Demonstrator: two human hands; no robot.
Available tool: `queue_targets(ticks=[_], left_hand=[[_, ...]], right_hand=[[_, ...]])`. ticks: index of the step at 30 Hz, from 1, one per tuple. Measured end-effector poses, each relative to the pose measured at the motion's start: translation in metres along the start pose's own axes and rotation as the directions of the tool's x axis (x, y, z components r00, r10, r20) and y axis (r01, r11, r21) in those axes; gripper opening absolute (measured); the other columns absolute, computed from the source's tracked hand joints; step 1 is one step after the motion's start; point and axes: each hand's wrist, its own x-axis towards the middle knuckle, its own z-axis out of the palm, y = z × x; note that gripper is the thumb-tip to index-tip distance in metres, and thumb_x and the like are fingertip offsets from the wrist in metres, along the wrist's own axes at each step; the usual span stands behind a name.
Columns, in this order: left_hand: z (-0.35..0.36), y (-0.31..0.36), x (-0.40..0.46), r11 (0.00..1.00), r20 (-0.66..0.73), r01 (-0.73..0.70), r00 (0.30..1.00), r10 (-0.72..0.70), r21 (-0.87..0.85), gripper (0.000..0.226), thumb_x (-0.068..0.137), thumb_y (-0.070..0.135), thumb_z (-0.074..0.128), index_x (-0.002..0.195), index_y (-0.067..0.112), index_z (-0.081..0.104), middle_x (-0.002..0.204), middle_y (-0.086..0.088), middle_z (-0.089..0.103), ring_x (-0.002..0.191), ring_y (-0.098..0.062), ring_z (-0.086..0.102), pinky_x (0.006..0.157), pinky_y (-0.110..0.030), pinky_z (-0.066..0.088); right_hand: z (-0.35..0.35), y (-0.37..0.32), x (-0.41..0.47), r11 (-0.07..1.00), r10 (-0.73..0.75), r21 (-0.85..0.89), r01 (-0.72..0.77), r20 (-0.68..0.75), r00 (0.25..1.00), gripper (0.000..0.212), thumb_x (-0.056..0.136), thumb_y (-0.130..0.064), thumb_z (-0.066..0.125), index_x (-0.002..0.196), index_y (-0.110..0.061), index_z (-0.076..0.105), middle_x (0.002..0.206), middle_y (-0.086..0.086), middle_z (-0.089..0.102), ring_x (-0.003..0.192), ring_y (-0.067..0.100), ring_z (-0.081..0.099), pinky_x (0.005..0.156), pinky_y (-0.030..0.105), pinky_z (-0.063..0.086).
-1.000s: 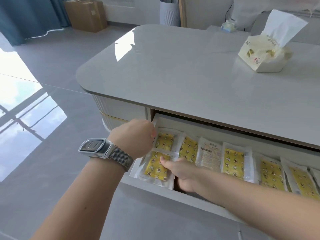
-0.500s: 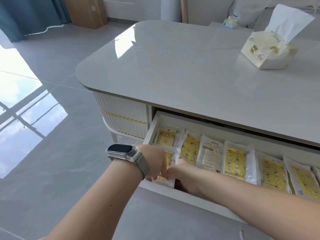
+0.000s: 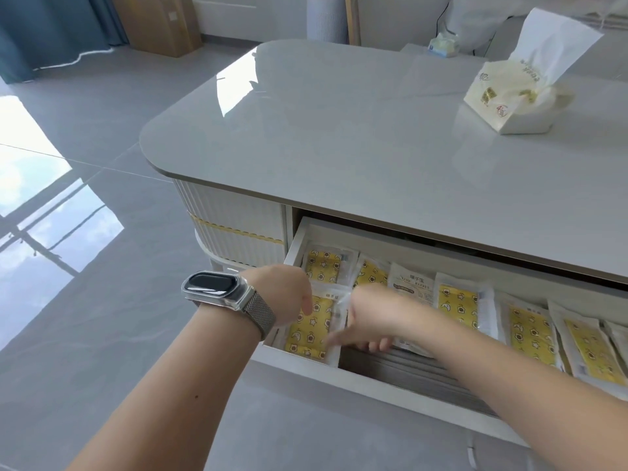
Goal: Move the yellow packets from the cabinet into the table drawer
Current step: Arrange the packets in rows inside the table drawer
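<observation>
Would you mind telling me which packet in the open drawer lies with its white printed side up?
The white printed packet, third from the drawer's left end in the back row; every other visible packet shows a yellow star-patterned face.

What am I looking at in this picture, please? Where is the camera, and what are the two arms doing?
No machine here: these are a person's two bare arms. The camera sits on the person's head and looks forward and down. The left hand, with a watch on its wrist, and the right hand reach into an open drawer under a grey table. Yellow packets lie in a row inside. Both hands touch the front packet at the drawer's left end; the grip itself is hidden or blurred. On the table stands a tissue pack.
</observation>
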Motion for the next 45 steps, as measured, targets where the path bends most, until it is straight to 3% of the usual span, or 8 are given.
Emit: queue_targets(ticks=[3, 7, 13, 18, 25, 32, 40, 45], left_hand=[[0.003, 0.001, 0.005, 1.0, 0.0, 0.03, 1.0, -0.03, 0.005, 0.033, 0.101, 0.017, 0.048, 0.131, 0.014, 0.06, 0.133, -0.006, 0.059, 0.12, -0.022, 0.057, 0.104, -0.034, 0.046], [0.007, 0.002, 0.01, 0.998, 0.018, 0.041, 0.999, -0.042, 0.056, 0.033, 0.101, 0.018, 0.047, 0.13, 0.012, 0.06, 0.13, -0.007, 0.06, 0.12, -0.023, 0.057, 0.104, -0.035, 0.046], [0.006, 0.0, 0.013, 0.996, 0.031, 0.027, 0.999, -0.029, 0.081, 0.032, 0.102, 0.02, 0.044, 0.13, 0.011, 0.059, 0.129, -0.008, 0.06, 0.12, -0.023, 0.057, 0.102, -0.031, 0.045], [0.007, 0.004, 0.015, 0.995, 0.036, 0.034, 0.999, -0.037, 0.09, 0.033, 0.102, 0.017, 0.044, 0.131, 0.01, 0.057, 0.131, -0.008, 0.06, 0.121, -0.023, 0.056, 0.1, -0.03, 0.043], [0.007, 0.014, 0.015, 0.995, 0.009, 0.027, 1.0, -0.028, 0.094, 0.033, 0.102, 0.019, 0.044, 0.131, 0.014, 0.059, 0.134, -0.005, 0.057, 0.123, -0.022, 0.055, 0.104, -0.033, 0.044], [0.011, 0.016, 0.015, 0.993, 0.039, 0.01, 0.999, -0.015, 0.121, 0.034, 0.103, 0.019, 0.045, 0.133, 0.013, 0.059, 0.134, -0.006, 0.058, 0.122, -0.022, 0.055, 0.103, -0.028, 0.042], [0.012, 0.017, 0.026, 0.997, -0.019, 0.025, 1.0, -0.024, 0.078, 0.033, 0.101, 0.03, 0.047, 0.128, 0.016, 0.059, 0.129, -0.001, 0.059, 0.117, -0.016, 0.057, 0.099, -0.026, 0.047], [0.005, 0.049, 0.032, 0.998, -0.037, -0.041, 0.999, 0.04, -0.039, 0.042, 0.1, 0.035, 0.05, 0.14, 0.028, 0.041, 0.127, 0.003, 0.062, 0.111, -0.014, 0.061, 0.096, -0.034, 0.053]], right_hand=[[-0.018, 0.009, 0.009, 0.969, -0.121, 0.158, 0.192, -0.377, 0.919, 0.032, 0.084, -0.043, 0.071, 0.107, -0.02, 0.067, 0.103, -0.004, 0.069, 0.094, 0.01, 0.063, 0.083, 0.023, 0.051], [-0.007, 0.004, 0.029, 0.961, -0.197, 0.118, 0.249, -0.34, 0.92, 0.046, 0.1, -0.034, 0.05, 0.143, -0.02, 0.046, 0.15, 0.001, 0.044, 0.14, 0.02, 0.035, 0.116, 0.038, 0.026], [0.01, -0.002, 0.038, 0.922, -0.261, 0.204, 0.329, -0.301, 0.917, 0.027, 0.101, -0.022, 0.05, 0.116, -0.014, 0.072, 0.106, 0.006, 0.072, 0.091, 0.016, 0.062, 0.091, 0.034, 0.05], [0.015, -0.001, 0.035, 0.902, -0.305, 0.212, 0.376, -0.304, 0.902, 0.023, 0.099, -0.021, 0.055, 0.11, -0.02, 0.075, 0.072, -0.002, 0.067, 0.05, 0.001, 0.044, 0.052, 0.007, 0.031], [0.007, -0.001, 0.034, 0.939, -0.223, 0.152, 0.309, -0.412, 0.883, 0.054, 0.088, -0.025, 0.07, 0.138, -0.015, 0.053, 0.141, 0.002, 0.052, 0.131, 0.018, 0.044, 0.114, 0.034, 0.032], [0.015, 0.001, 0.039, 0.927, -0.235, 0.204, 0.315, -0.338, 0.911, 0.027, 0.091, -0.022, 0.068, 0.115, -0.01, 0.072, 0.111, 0.004, 0.073, 0.093, 0.013, 0.063, 0.104, 0.038, 0.046], [-0.033, 0.035, 0.0, 0.902, -0.167, 0.3, 0.311, -0.421, 0.892, 0.036, 0.096, -0.028, 0.06, 0.13, -0.017, 0.06, 0.13, -0.002, 0.062, 0.109, 0.009, 0.057, 0.089, 0.017, 0.04], [-0.044, 0.082, -0.039, 0.978, -0.068, 0.171, 0.117, -0.267, 0.961, 0.031, 0.097, -0.022, 0.053, 0.126, -0.016, 0.062, 0.127, 0.004, 0.063, 0.111, 0.021, 0.061, 0.097, 0.035, 0.051]])
